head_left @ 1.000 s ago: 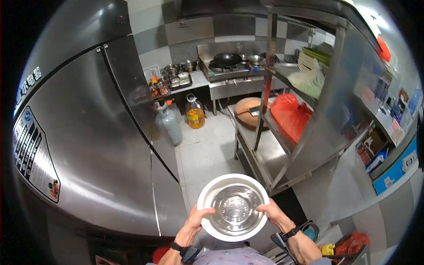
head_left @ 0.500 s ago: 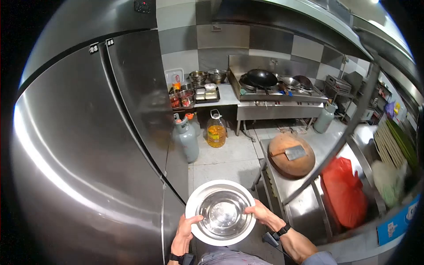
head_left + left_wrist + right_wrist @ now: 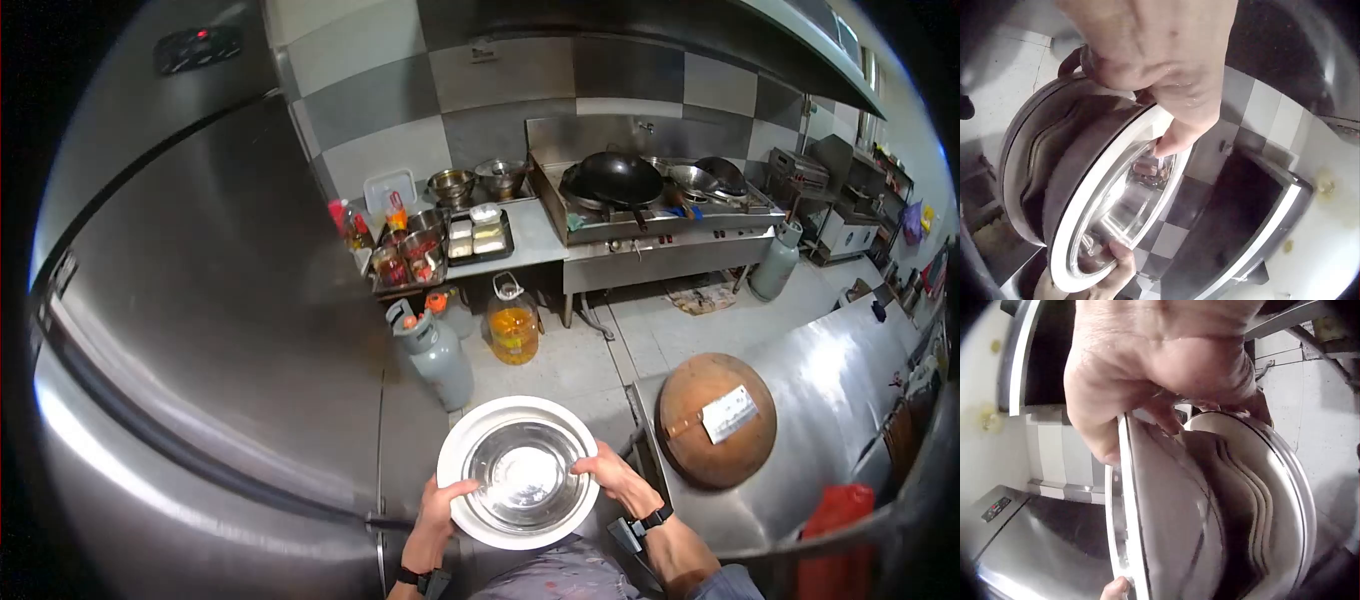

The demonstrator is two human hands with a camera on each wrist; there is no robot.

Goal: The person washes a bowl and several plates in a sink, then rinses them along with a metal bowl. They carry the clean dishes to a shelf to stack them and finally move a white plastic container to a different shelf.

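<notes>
In the head view both hands hold a stack of dishes in front of the body. A shiny steel bowl [image 3: 525, 470] sits inside a white basin [image 3: 520, 405]. My left hand [image 3: 434, 515] grips the left side, thumb over the rim. On the opposite side my right hand [image 3: 618, 480] grips likewise, its thumb also over the rim. Beneath the basin, the left wrist view shows wide pale dishes [image 3: 1016, 169] with wavy edges between them. Fingers of both hands reach under these lower dishes, which the right wrist view shows from the other side [image 3: 1294, 494].
A tall steel fridge [image 3: 200, 300] stands close at left. Gas cylinders [image 3: 437, 360] and an oil jug [image 3: 513, 330] stand on the floor ahead. To the right, a steel table [image 3: 810, 400] bears a round chopping block [image 3: 690, 390] with a cleaver [image 3: 729, 413]. A stove with a wok [image 3: 615, 178] lies beyond.
The view has swung right and come nearer the stove and chopping block. The shelf rack has left the view. Both hands keep hold of the stacked dishes.
</notes>
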